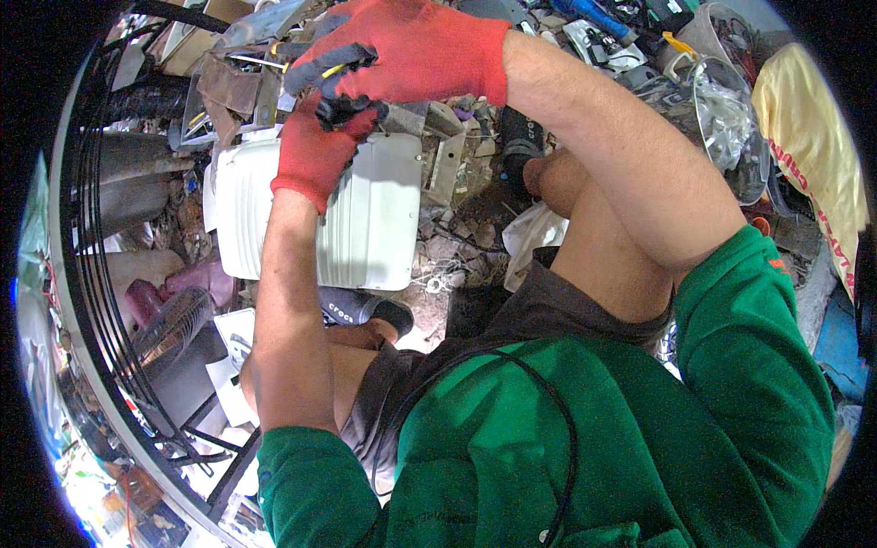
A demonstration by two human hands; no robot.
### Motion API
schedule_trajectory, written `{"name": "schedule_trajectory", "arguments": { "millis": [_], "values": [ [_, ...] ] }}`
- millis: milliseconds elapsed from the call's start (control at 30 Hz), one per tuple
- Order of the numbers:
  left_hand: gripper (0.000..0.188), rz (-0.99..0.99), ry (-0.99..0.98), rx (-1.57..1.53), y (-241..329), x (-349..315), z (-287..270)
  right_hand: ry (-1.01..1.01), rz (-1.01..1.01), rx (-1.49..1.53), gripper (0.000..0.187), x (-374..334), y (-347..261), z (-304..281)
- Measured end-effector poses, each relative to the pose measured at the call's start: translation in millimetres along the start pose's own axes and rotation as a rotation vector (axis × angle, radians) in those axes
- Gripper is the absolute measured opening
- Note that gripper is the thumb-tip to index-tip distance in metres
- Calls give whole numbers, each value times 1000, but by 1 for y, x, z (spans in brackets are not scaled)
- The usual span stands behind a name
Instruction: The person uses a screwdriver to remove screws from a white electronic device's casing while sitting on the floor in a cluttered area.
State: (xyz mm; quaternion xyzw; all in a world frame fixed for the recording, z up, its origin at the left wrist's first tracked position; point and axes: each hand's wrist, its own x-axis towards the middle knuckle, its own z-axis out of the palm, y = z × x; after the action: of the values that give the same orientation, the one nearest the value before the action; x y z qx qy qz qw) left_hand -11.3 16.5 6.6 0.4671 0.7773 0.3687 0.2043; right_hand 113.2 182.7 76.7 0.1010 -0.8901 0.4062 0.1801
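Observation:
My left hand, in a red glove with black-coated fingers, is closed above a white ribbed plastic panel. Directly beyond it, my right hand wears a matching glove, its fingers curled close to the left fingertips. A small yellow streak shows among the dark fingers of the right hand; what either hand grips is hidden. Just left of the hands sits an open metal box with a brown piece across it. A thin shaft with a yellow and black end lies over that box.
A black metal rack curves along the left side. Clear bins of scrap and a yellow sack stand at right. Rubble covers the ground by my feet. A fan guard lies at lower left.

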Motion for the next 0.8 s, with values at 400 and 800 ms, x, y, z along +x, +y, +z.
{"name": "schedule_trajectory", "arguments": {
  "millis": [400, 800],
  "values": [
    [60, 162, -389, 840, -13, -6, 10, -86, 38, 20, 41, -2, -3, 6],
    [56, 66, -469, 812, 0, -2, 6, -83, -53, 9, 47, -7, -5, 8]
  ]
}}
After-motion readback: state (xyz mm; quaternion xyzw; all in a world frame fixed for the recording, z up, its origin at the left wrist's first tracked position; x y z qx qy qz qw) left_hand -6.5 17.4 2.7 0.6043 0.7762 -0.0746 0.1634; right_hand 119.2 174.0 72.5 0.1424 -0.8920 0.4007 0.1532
